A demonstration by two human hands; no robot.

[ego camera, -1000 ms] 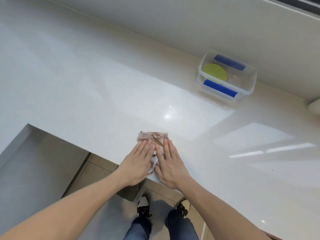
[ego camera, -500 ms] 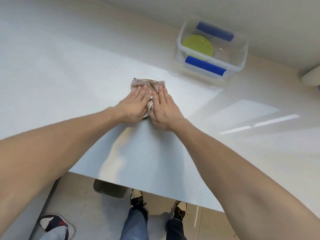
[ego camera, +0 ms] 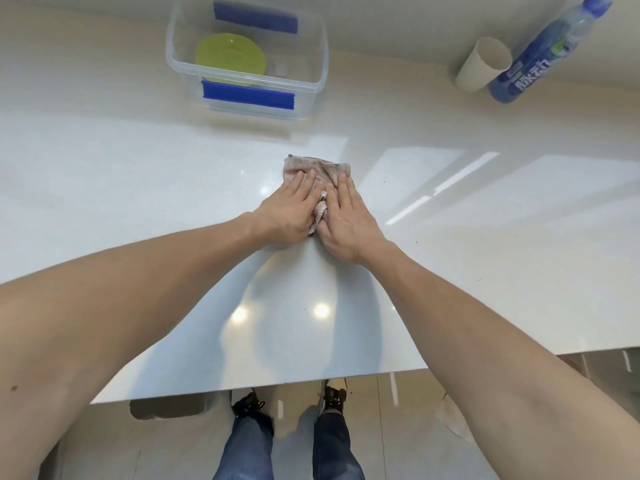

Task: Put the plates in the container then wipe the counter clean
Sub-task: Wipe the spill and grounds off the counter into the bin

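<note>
A pinkish-brown cloth (ego camera: 320,168) lies on the white counter (ego camera: 138,188), a short way in front of the container. My left hand (ego camera: 289,213) and my right hand (ego camera: 344,216) rest flat on the cloth side by side, fingers straight, pressing it down. Most of the cloth is hidden under my palms. A clear plastic container (ego camera: 311,57) with blue clips stands at the back of the counter. A lime-green plate (ego camera: 230,57) lies inside it.
A cardboard tube (ego camera: 483,69) and a blue drink bottle (ego camera: 543,53) stand at the back right by the wall. The counter's front edge (ego camera: 277,384) runs below my forearms; my legs and shoes show on the tiled floor.
Both hands have pushed the cloth away from the counter's front edge toward the container. The view has shifted forward, bringing the bottle and tube into sight.
</note>
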